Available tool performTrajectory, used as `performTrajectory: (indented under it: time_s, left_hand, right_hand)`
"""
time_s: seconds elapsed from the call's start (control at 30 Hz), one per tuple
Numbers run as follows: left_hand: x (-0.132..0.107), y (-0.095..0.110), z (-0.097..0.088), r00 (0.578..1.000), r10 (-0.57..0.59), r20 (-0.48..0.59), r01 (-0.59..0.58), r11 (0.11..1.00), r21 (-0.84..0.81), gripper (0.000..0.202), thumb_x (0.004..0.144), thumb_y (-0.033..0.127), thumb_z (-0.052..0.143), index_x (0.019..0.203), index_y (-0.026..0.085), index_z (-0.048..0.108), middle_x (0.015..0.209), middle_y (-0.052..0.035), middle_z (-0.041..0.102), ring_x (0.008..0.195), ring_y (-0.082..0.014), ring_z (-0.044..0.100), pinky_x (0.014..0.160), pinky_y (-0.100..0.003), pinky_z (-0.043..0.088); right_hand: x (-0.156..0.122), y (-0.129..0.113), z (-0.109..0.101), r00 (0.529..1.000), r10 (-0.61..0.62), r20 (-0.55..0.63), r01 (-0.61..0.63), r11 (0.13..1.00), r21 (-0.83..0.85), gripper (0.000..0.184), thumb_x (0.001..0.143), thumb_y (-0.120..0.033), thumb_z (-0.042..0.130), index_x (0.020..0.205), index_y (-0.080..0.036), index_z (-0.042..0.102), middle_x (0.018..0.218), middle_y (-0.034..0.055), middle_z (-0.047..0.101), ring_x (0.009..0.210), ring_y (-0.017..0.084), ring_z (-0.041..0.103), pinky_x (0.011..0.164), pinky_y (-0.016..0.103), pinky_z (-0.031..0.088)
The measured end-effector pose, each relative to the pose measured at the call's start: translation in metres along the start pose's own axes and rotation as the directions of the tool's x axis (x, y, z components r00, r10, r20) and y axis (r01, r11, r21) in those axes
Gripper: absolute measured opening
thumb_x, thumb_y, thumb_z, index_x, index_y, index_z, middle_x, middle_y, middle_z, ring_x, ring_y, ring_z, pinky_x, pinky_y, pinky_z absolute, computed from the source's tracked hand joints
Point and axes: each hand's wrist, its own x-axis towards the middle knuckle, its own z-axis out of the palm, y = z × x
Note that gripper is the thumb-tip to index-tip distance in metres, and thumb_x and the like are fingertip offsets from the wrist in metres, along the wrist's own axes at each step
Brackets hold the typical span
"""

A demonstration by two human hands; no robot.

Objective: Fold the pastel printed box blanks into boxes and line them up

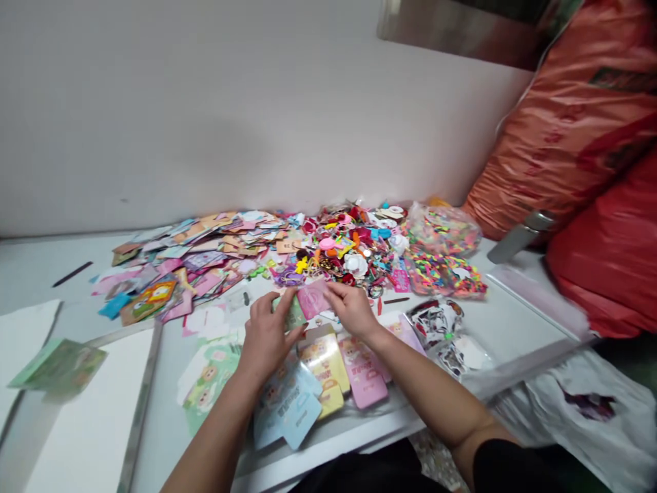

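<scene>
My right hand (354,311) pinches a small pink card (313,300) between thumb and fingers, above the table's middle. Beside it, my left hand (265,335) has thumb and forefinger around a small green card (295,313), partly hidden behind the fingers. The two cards touch or overlap; I cannot tell which. Under and in front of my hands lie blue cards (292,407), yellow cards (326,363) and pink printed cards (365,373). Green printed sheets (205,383) lie left of my left wrist.
Behind my hands spreads a pile of paper packets (205,239) and a heap of colourful trinkets (354,246). Clear bags of bright bits (446,274) lie right, near a grey bottle (521,236) and large red sacks (575,123). An open white box (97,411) stands left.
</scene>
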Motion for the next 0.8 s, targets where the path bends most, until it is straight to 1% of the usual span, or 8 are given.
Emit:
performTrajectory:
  time_s: [0.17, 0.33, 0.43, 0.5, 0.57, 0.63, 0.73, 0.8]
  left_hand:
    - [0.000, 0.033, 0.020, 0.990, 0.129, -0.061, -0.132, 0.990, -0.053, 0.068, 0.077, 0.042, 0.059, 0.139, 0.025, 0.035, 0.118, -0.0133, 0.047, 0.112, -0.0313, 0.044, 0.089, -0.046, 0.044]
    - [-0.001, 0.058, 0.035, 0.977, 0.212, -0.025, -0.213, 0.977, -0.010, 0.063, 0.076, 0.038, 0.060, 0.134, 0.021, 0.043, 0.121, -0.0157, 0.047, 0.112, -0.0339, 0.044, 0.089, -0.048, 0.044]
    - [-0.002, 0.062, 0.041, 0.968, 0.251, 0.028, -0.248, 0.965, -0.089, 0.062, 0.076, 0.041, 0.059, 0.134, 0.022, 0.044, 0.120, -0.0148, 0.050, 0.111, -0.0328, 0.046, 0.091, -0.049, 0.042]
    - [-0.001, 0.061, 0.041, 0.967, 0.244, 0.076, -0.223, 0.951, -0.215, 0.067, 0.078, 0.047, 0.057, 0.137, 0.022, 0.039, 0.121, -0.0134, 0.053, 0.112, -0.0305, 0.049, 0.094, -0.047, 0.041]
    - [0.000, 0.059, 0.040, 0.971, 0.203, 0.125, -0.156, 0.938, -0.309, 0.072, 0.078, 0.054, 0.053, 0.140, 0.022, 0.034, 0.127, -0.0126, 0.052, 0.115, -0.0295, 0.049, 0.096, -0.047, 0.040]
    - [0.001, 0.058, 0.037, 0.973, 0.163, 0.161, -0.099, 0.933, -0.345, 0.074, 0.078, 0.057, 0.051, 0.140, 0.022, 0.033, 0.133, -0.0123, 0.049, 0.120, -0.0297, 0.047, 0.098, -0.047, 0.039]
    - [0.002, 0.059, 0.035, 0.967, 0.158, 0.201, -0.076, 0.929, -0.363, 0.076, 0.078, 0.059, 0.052, 0.141, 0.022, 0.032, 0.134, -0.0122, 0.049, 0.121, -0.0297, 0.045, 0.098, -0.046, 0.038]
    - [0.001, 0.060, 0.036, 0.962, 0.175, 0.212, -0.086, 0.924, -0.372, 0.075, 0.078, 0.058, 0.052, 0.141, 0.023, 0.032, 0.132, -0.0119, 0.050, 0.120, -0.0297, 0.046, 0.098, -0.046, 0.038]
  right_hand:
    - [-0.029, 0.005, -0.007, 0.980, -0.129, -0.152, 0.086, 0.962, -0.258, 0.025, 0.091, -0.023, 0.046, 0.105, -0.017, 0.066, 0.090, 0.0082, 0.067, 0.084, 0.018, 0.060, 0.078, 0.027, 0.045]
    - [-0.042, 0.010, -0.021, 0.998, -0.019, 0.057, 0.041, 0.909, -0.414, 0.022, 0.089, -0.017, 0.048, 0.091, -0.020, 0.070, 0.078, 0.0045, 0.064, 0.075, 0.015, 0.058, 0.069, 0.024, 0.045]
    - [-0.042, 0.022, -0.054, 0.975, -0.041, 0.220, 0.105, 0.953, -0.284, 0.019, 0.085, -0.013, 0.053, 0.093, -0.019, 0.070, 0.085, 0.0032, 0.067, 0.082, 0.014, 0.060, 0.074, 0.023, 0.045]
    - [-0.045, 0.033, -0.091, 0.984, -0.007, 0.178, 0.050, 0.970, -0.239, 0.020, 0.086, -0.016, 0.053, 0.098, -0.019, 0.069, 0.093, 0.0035, 0.069, 0.086, 0.014, 0.061, 0.078, 0.024, 0.045]
    - [-0.052, 0.047, -0.131, 0.990, 0.124, 0.068, -0.092, 0.930, -0.356, 0.019, 0.086, -0.016, 0.053, 0.096, -0.017, 0.069, 0.094, 0.0051, 0.069, 0.086, 0.015, 0.061, 0.079, 0.026, 0.044]
    - [-0.063, 0.060, -0.166, 0.954, 0.258, 0.153, -0.130, 0.814, -0.566, 0.020, 0.076, -0.011, 0.059, 0.092, -0.016, 0.070, 0.094, 0.0074, 0.069, 0.089, 0.019, 0.060, 0.080, 0.028, 0.042]
    - [-0.081, 0.079, -0.190, 0.868, 0.367, 0.335, -0.029, 0.710, -0.703, 0.034, 0.068, -0.005, 0.060, 0.100, -0.014, 0.068, 0.102, 0.0111, 0.066, 0.098, 0.021, 0.057, 0.082, 0.027, 0.040]
    - [-0.088, 0.089, -0.190, 0.853, 0.359, 0.378, 0.009, 0.714, -0.700, 0.028, 0.074, -0.008, 0.056, 0.099, -0.014, 0.068, 0.101, 0.0109, 0.067, 0.098, 0.020, 0.057, 0.083, 0.026, 0.039]
